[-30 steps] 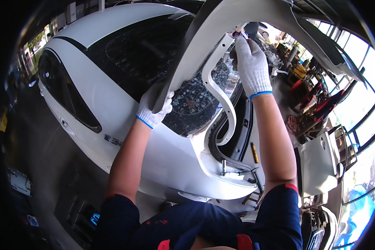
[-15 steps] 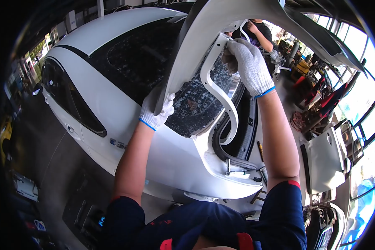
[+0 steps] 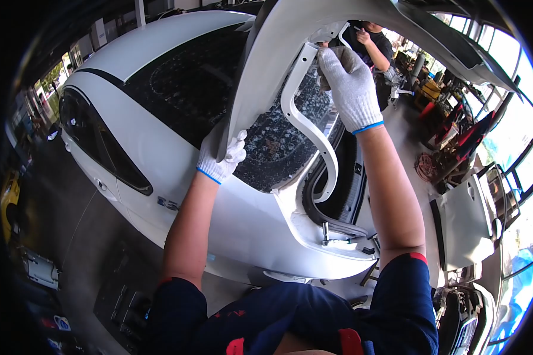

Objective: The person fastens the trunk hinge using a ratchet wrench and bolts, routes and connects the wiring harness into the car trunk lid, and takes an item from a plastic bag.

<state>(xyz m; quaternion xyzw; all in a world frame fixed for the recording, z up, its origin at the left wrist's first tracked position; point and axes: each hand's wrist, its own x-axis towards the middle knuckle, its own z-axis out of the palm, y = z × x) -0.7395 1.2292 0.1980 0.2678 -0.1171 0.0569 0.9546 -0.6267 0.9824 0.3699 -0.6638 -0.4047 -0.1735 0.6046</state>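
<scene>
A white trunk lid stands raised over the rear of a white car. My gloved left hand grips the lid's lower edge, fingers wrapped round it. A curved white hinge arm, with holes along it, runs from the lid down into the trunk opening. My gloved right hand is beside the hinge arm's upper end, its fingers curled together. Whatever those fingers hold, if anything, is hidden.
A co-worker stands on the lid's far side near the other hinge arm. A metal tool stands on the trunk sill. A loose white car door is at right, below cluttered equipment. The speckled rear window lies ahead.
My right hand has shifted slightly left and down, and its fingers have turned beside the hinge arm. The lid and hinge arm appear a little further left. My left hand keeps its grip.
</scene>
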